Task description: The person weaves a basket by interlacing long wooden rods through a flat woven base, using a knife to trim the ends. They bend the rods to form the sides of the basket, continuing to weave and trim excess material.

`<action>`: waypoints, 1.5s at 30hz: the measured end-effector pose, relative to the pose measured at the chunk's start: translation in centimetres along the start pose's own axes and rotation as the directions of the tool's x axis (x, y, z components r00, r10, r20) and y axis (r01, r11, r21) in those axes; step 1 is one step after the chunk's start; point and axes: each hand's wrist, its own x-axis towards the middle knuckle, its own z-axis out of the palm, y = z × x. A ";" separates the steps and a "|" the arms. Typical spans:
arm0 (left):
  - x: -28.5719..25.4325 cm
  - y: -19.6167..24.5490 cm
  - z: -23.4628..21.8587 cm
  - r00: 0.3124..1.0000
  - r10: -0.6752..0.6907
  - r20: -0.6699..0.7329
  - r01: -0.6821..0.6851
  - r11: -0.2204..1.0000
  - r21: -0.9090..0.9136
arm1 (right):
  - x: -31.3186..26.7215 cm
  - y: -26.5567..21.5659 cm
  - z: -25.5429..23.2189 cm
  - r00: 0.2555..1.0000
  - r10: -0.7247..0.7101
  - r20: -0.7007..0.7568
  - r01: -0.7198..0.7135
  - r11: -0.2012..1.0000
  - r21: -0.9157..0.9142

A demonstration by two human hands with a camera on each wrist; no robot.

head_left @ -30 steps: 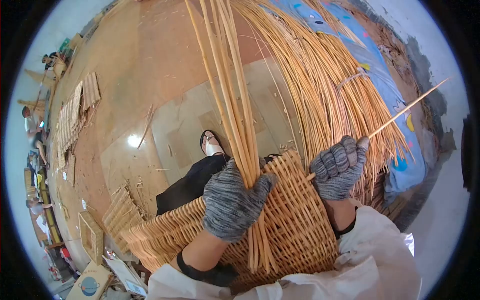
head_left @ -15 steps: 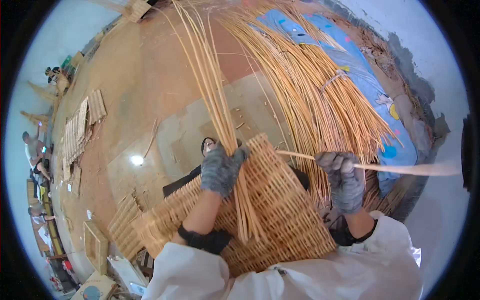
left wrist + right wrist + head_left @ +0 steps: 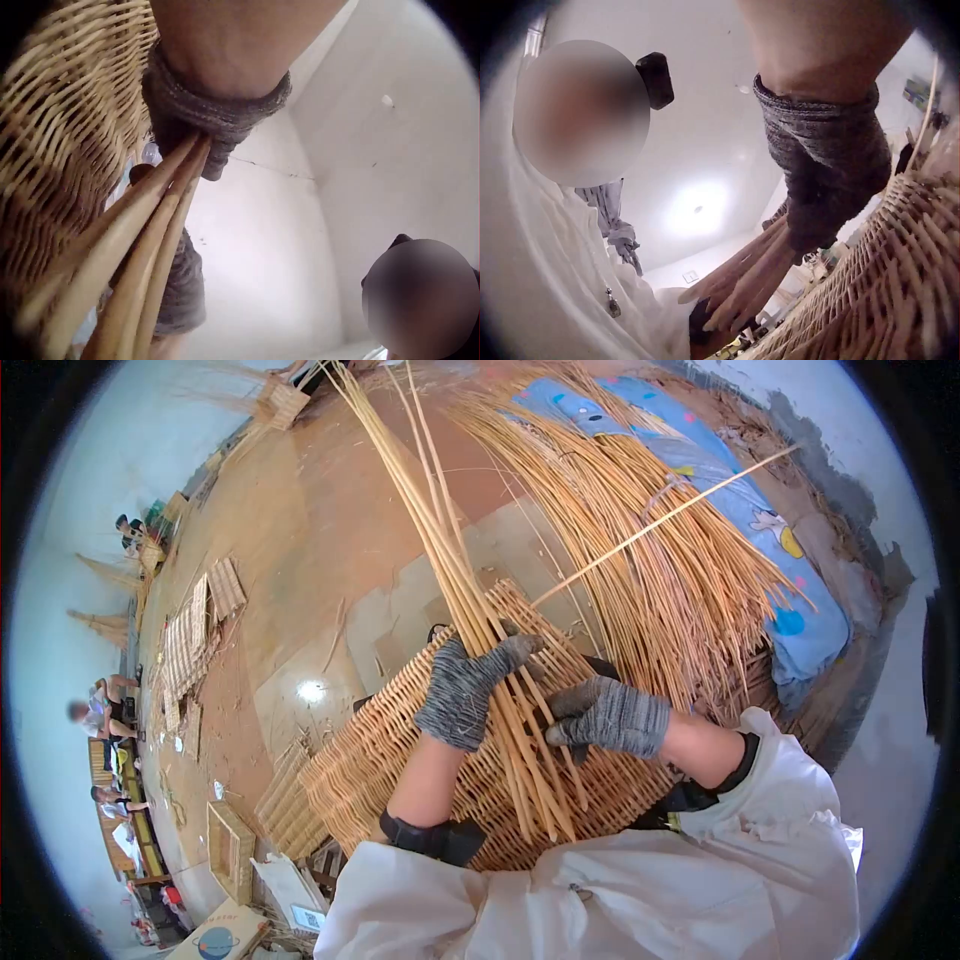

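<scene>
Head view: left grip [image 3: 466, 685] curled round cane bundle [image 3: 480, 630] over woven panel [image 3: 400, 750], right grip [image 3: 600, 715] loosely curled beside, loose reeds [image 3: 650, 550] behind

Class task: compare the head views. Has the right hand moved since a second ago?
Yes. The right hand has moved left, from beside the woven panel's right edge onto it, next to the cane bundle.

Probably basket-weaving workshop: heaped cane [image 3: 640, 550].

Each hand, left hand [image 3: 463, 690] and right hand [image 3: 606, 715], wears a grey marled knit glove, with black wristbands and white sleeves.
</scene>
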 end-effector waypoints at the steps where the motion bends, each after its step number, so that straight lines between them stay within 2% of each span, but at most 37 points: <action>1: 0.1 0.4 -0.3 0.999 0.020 -0.026 -0.020 1.000 -0.005 | -0.2 0.3 -0.3 0.993 -0.108 -0.052 0.103 0.991 -0.088; 2: 0.4 1.4 -1.0 0.998 0.042 -0.050 -0.042 0.999 -0.012 | -1.1 0.2 -1.1 0.920 -0.275 -0.280 0.272 0.961 -0.050; 3: 0.8 2.1 -2.0 0.995 0.060 -0.079 -0.062 0.998 -0.026 | -2.0 0.0 -3.7 0.803 -0.400 -0.443 0.416 0.907 -0.066; 4: 1.8 2.5 -3.8 0.988 0.124 -0.091 -0.116 0.990 0.082 | -3.0 -0.8 -6.3 0.647 -0.493 -0.581 0.540 0.835 -0.107; 5: 3.2 2.6 -5.5 0.977 0.189 -0.098 -0.168 0.967 0.190 | -4.7 -3.5 -7.1 0.646 -0.411 -0.644 0.415 0.896 -0.157; 6: 4.9 1.1 -6.7 0.974 0.187 -0.128 -0.119 0.902 0.416 | -4.3 -3.2 -6.8 0.681 -0.448 -0.579 0.502 0.862 -0.077; 7: 6.8 -1.2 -8.2 0.970 0.187 -0.156 -0.051 0.784 0.619 | -3.9 -2.6 -6.0 0.706 -0.485 -0.516 0.574 0.818 0.018; 8: 7.9 -2.5 -8.9 0.965 0.192 -0.177 0.022 0.617 0.787 | -3.3 -1.3 -5.5 0.805 -0.413 -0.426 0.465 0.885 0.020; 9: 8.0 -3.0 -8.8 0.957 0.204 -0.205 0.025 0.647 0.762 | -2.1 0.4 -5.3 0.882 -0.331 -0.335 0.354 0.935 0.010; 10: 7.6 -3.4 -8.5 0.948 0.216 -0.232 0.027 0.675 0.737 | -1.3 2.8 -6.2 0.885 -0.273 -0.376 0.260 0.962 -0.087; 11: 7.2 -3.9 -8.1 0.939 0.222 -0.264 0.032 0.705 0.709 | -0.9 3.2 -7.6 0.853 -0.339 -0.398 0.363 0.932 -0.016; 12: 6.8 -3.9 -7.5 0.924 0.203 -0.323 -0.014 0.864 0.503 | -0.2 3.2 -9.4 0.815 -0.397 -0.422 0.459 0.887 0.052; 13: 6.7 -4.0 -7.5 0.928 0.206 -0.311 -0.010 0.847 0.531 | 0.3 3.2 -11.1 0.773 -0.443 -0.454 0.545 0.830 0.119; 14: 6.7 -4.0 -7.7 0.932 0.210 -0.297 -0.009 0.829 0.559 | 0.8 3.1 -12.6 0.743 -0.323 -0.586 0.431 0.901 0.049; 15: 6.9 -3.8 -7.8 0.934 0.224 -0.278 -0.019 0.808 0.588 | 1.4 2.9 -12.9 0.757 -0.251 -0.603 0.406 0.904 0.133; 17: 7.0 -3.6 -7.3 0.927 0.244 -0.286 -0.059 0.845 0.531 | 2.8 2.6 -12.9 0.778 -0.107 -0.619 0.359 0.884 0.298; 18: 6.9 -3.5 -7.4 0.931 0.237 -0.277 -0.063 0.853 0.519 | 3.4 3.2 -12.8 0.782 -0.153 -0.605 0.373 0.892 0.256; 21: 6.9 -3.2 -7.1 0.933 0.237 -0.271 -0.069 0.857 0.511 | 4.2 3.0 -12.7 0.810 -0.113 -0.575 0.340 0.890 0.305; 25: 7.0 -3.0 -6.6 0.928 0.240 -0.284 -0.071 0.865 0.497 | 5.3 3.3 -13.7 0.850 -0.149 -0.506 0.327 0.902 0.283; 27: 7.0 -2.9 -6.4 0.924 0.247 -0.293 -0.074 0.864 0.497 | 6.1 3.2 -13.9 0.883 -0.138 -0.448 0.317 0.879 0.355; 29: 6.7 -2.3 -5.3 0.929 0.214 -0.303 -0.021 0.846 0.533 | 6.9 3.1 -12.8 0.899 -0.137 -0.416 0.321 0.851 0.415; 30: 6.8 -1.8 -5.1 0.930 0.209 -0.303 -0.006 0.832 0.555 | 7.0 3.5 -12.2 0.880 -0.192 -0.435 0.376 0.841 0.389; 33: 7.1 -2.3 -5.9 0.925 0.177 -0.337 0.030 0.849 0.528 | 6.6 3.6 -11.9 0.855 -0.235 -0.462 0.405 0.859 0.313; 34: 7.0 -2.2 -5.5 0.926 0.197 -0.322 -0.028 0.887 0.461 | 7.1 3.8 -11.4 0.775 -0.353 -0.524 0.523 0.824 0.218; 35: 7.0 -2.1 -5.5 0.926 0.206 -0.317 -0.028 0.874 0.485 | 6.9 3.3 -11.4 0.756 -0.323 -0.570 0.613 0.655 0.443; 36: 7.0 -2.2 -5.6 0.926 0.211 -0.312 -0.025 0.861 0.508 | 6.7 1.0 -11.0 0.745 -0.276 -0.607 0.661 0.424 0.619; 37: 6.9 -2.3 -5.6 0.927 0.213 -0.310 -0.018 0.848 0.530 | 7.0 1.5 -12.0 0.737 -0.426 -0.525 0.656 0.260 0.709; 38: 7.0 -2.3 -5.5 0.927 0.181 -0.328 0.003 0.872 0.489 | 7.3 2.0 -13.0 0.707 -0.563 -0.429 0.582 0.118 0.805; 41: 6.9 -1.7 -5.0 0.933 0.222 -0.284 -0.022 0.821 0.570 | 8.7 3.9 -12.7 0.668 -0.557 -0.493 0.568 -0.047 0.822; 42: 7.1 -1.8 -4.8 0.920 0.267 -0.288 -0.058 0.818 0.573 | 8.7 3.9 -12.3 0.642 -0.532 -0.552 0.611 -0.080 0.788; 45: 7.3 -1.4 -4.7 0.931 0.218 -0.294 -0.013 0.822 0.569 | 9.2 4.3 -9.0 0.688 -0.538 -0.487 0.605 0.054 0.795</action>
